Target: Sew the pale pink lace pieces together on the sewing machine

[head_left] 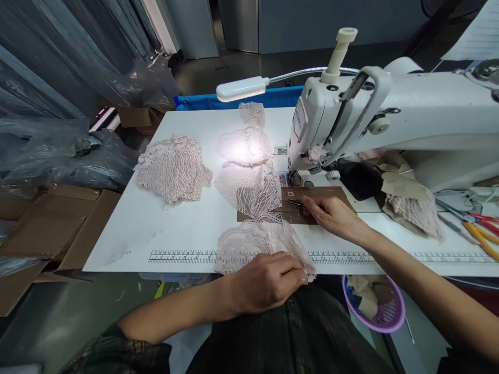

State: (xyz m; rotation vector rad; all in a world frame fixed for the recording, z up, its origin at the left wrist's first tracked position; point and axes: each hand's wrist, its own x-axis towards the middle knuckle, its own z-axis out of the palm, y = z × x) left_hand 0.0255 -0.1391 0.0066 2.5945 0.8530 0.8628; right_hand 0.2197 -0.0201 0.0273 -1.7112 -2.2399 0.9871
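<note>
My left hand [268,280] is closed on the near edge of a pale pink lace piece [253,239] that lies over the table's front edge. My right hand [331,215] pinches a pair of dark tweezers [297,203], whose tips point left over a brown card [312,195] in front of the needle area. More lace pieces [245,176] run in a chain up the table, some overlapping the card's left end. The white sewing machine [312,114] stands just beyond my right hand, its presser foot [291,177] near the card's back edge.
A lace pile [173,169] lies on the left of the white table [152,228]. A lamp [241,89] shines from above. Scissors [483,236] and fabric scraps [409,192] lie at right. Below are a purple basket [395,324] and, at left, a cardboard box [50,223].
</note>
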